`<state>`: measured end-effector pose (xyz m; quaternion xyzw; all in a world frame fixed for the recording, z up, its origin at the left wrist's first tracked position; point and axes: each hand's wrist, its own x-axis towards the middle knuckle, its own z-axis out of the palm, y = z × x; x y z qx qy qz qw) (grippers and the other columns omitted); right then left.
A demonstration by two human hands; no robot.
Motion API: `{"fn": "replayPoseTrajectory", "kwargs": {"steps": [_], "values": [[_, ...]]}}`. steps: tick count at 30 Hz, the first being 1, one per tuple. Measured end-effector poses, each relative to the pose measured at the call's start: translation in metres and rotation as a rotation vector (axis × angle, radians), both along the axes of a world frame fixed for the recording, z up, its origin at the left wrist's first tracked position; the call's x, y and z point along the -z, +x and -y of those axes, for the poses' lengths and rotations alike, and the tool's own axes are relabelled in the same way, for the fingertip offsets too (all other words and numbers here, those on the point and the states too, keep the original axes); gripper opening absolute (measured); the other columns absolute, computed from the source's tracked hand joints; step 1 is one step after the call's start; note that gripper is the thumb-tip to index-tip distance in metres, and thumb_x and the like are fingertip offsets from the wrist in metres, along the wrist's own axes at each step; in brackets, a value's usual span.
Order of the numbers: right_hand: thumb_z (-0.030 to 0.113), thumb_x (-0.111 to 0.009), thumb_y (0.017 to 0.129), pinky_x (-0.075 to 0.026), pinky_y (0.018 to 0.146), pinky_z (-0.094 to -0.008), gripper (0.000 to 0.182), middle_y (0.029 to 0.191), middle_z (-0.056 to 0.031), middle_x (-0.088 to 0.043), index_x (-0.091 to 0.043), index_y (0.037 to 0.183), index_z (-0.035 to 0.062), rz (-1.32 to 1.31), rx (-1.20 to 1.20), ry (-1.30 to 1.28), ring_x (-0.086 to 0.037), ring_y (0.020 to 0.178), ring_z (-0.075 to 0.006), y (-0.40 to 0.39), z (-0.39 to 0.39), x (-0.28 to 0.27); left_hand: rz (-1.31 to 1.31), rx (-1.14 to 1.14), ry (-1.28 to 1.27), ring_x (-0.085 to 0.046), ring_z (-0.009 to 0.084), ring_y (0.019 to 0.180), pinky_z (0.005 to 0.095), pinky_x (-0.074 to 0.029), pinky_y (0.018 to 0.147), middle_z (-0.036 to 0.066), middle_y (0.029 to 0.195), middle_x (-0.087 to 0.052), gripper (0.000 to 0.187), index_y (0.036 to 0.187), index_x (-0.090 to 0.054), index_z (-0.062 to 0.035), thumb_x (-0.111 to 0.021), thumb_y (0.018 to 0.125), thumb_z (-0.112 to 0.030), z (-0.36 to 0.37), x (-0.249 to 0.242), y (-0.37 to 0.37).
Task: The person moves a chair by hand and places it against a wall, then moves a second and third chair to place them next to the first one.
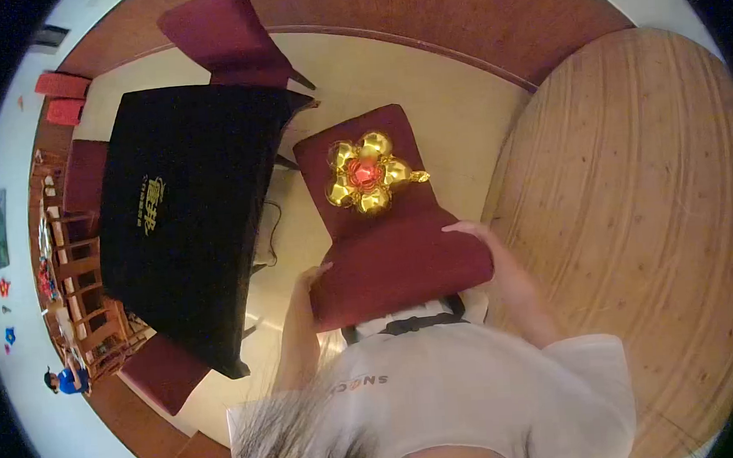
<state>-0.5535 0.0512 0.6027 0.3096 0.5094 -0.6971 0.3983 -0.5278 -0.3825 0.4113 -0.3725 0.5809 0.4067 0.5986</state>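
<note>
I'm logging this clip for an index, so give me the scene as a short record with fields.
setting: room with tiled floor and a round wooden platform
left hand: on the left edge of the red chair
right hand: on the chair's right edge
on chair: gold flower-shaped balloon with red centre
nearby: table under black cloth, further red chairs around it
grip: fingers curled over the edges; tightness unclear

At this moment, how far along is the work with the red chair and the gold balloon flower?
Done: the gold foil flower balloon with a red centre lies on the dark red cushioned chair. In hand: the left hand and right hand grip the chair's near edge. Left: the chair stands apart from the black-draped table.
</note>
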Motion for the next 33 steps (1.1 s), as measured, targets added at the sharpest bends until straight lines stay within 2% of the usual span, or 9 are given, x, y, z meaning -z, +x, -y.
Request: {"fn": "replayPoseTrajectory", "kwargs": {"steps": [6,7,9,15,18,20,25,27,33], "values": [[0.028,-0.071,0.067,-0.045,0.082,-0.0317,0.045,0.101,-0.0079,-0.060,-0.058,0.103,0.0058,0.267,0.288,-0.087,-0.057,0.091,-0.0182,0.053,-0.098,0.017,-0.170,0.384,-0.236,-0.038,0.0283,0.118,0.0413,-0.031,0.097,0.016,0.131,-0.038,0.080,0.124,-0.043,-0.0032,-0.060,0.068,-0.058,-0.097,-0.036,-0.063],[0.028,-0.071,0.067,-0.045,0.082,-0.0317,0.045,0.101,-0.0079,-0.060,-0.058,0.103,0.0058,0.271,0.297,-0.086,-0.057,0.091,-0.0182,0.071,-0.118,0.014,-0.104,0.368,0.014,-0.035,0.0264,0.121,0.0410,-0.031,0.097,0.014,0.132,-0.036,0.082,0.125,-0.043,-0.0049,-0.061,0.066,-0.059,-0.115,-0.046,-0.076],[0.030,-0.066,0.071,-0.042,0.086,-0.0310,0.048,0.105,-0.0092,-0.059,-0.055,0.110,0.0028,-0.208,0.304,-0.235,-0.056,0.096,-0.0177,0.101,-0.144,0.012,-0.263,0.574,-0.088,-0.037,0.0265,0.119,0.0406,-0.031,0.097,0.011,0.132,-0.037,0.079,0.125,-0.043,-0.0076,-0.062,0.067,-0.057,-0.131,-0.026,-0.104],[0.038,-0.052,0.080,-0.037,0.094,-0.0305,0.054,0.116,-0.0106,-0.053,-0.048,0.119,0.0014,-0.190,0.258,-0.057,-0.049,0.107,-0.0162,0.136,-0.167,0.036,-0.406,0.576,0.142,-0.056,0.0268,0.095,0.0375,-0.040,0.087,0.013,0.110,-0.057,0.057,0.114,-0.052,-0.0006,-0.060,0.075,-0.042,-0.210,-0.134,-0.166],[0.029,-0.047,0.085,-0.036,0.095,-0.0307,0.043,0.117,-0.0099,-0.052,-0.050,0.118,0.0014,-0.320,0.349,-0.140,-0.049,0.107,-0.0167,0.169,-0.178,0.060,-1.090,0.824,-0.035,-0.058,0.0227,0.090,0.0344,-0.045,0.080,0.012,0.100,-0.061,0.046,0.109,-0.054,0.0018,-0.059,0.077,-0.031,-0.262,-0.176,-0.152],[0.029,-0.054,0.082,-0.040,0.089,-0.0320,0.045,0.111,-0.0092,-0.055,-0.049,0.117,0.0018,-0.331,0.448,-0.148,-0.053,0.100,-0.0184,0.165,-0.162,0.060,-1.321,0.334,0.086,-0.059,0.0226,0.089,0.0310,-0.045,0.078,0.016,0.099,-0.061,0.039,0.106,-0.056,0.0020,-0.061,0.075,-0.022,-0.259,-0.198,-0.138],[0.026,-0.064,0.077,-0.044,0.084,-0.0329,0.053,0.106,-0.0108,-0.058,-0.044,0.120,0.0014,-0.351,0.836,-0.296,-0.055,0.096,-0.0210,0.119,-0.095,-0.013,-1.874,0.122,-0.305,-0.055,0.0308,0.073,0.0364,-0.043,0.066,0.016,0.078,-0.060,0.013,0.084,-0.059,0.0019,-0.056,0.078,-0.010,-0.238,-0.224,-0.106],[0.025,-0.064,0.077,-0.043,0.085,-0.0334,0.055,0.107,-0.0135,-0.056,-0.043,0.121,0.0000,-0.408,0.696,0.174,-0.054,0.099,-0.0221,0.110,-0.100,-0.010,-2.165,0.058,-0.425,-0.052,0.0281,0.074,0.0355,-0.041,0.069,0.012,0.081,-0.059,0.010,0.084,-0.059,-0.0026,-0.052,0.076,-0.003,-0.241,-0.220,-0.105],[0.025,-0.067,0.075,-0.042,0.086,-0.0346,0.060,0.106,-0.0139,-0.056,-0.042,0.123,-0.0001,-0.295,0.585,0.475,-0.054,0.099,-0.0217,0.021,-0.042,-0.006,-2.039,-0.024,-0.341,-0.052,0.0282,0.072,0.0353,-0.041,0.067,0.010,0.079,-0.060,0.011,0.078,-0.058,-0.0026,-0.050,0.072,0.002,-0.175,-0.216,-0.230]]}}
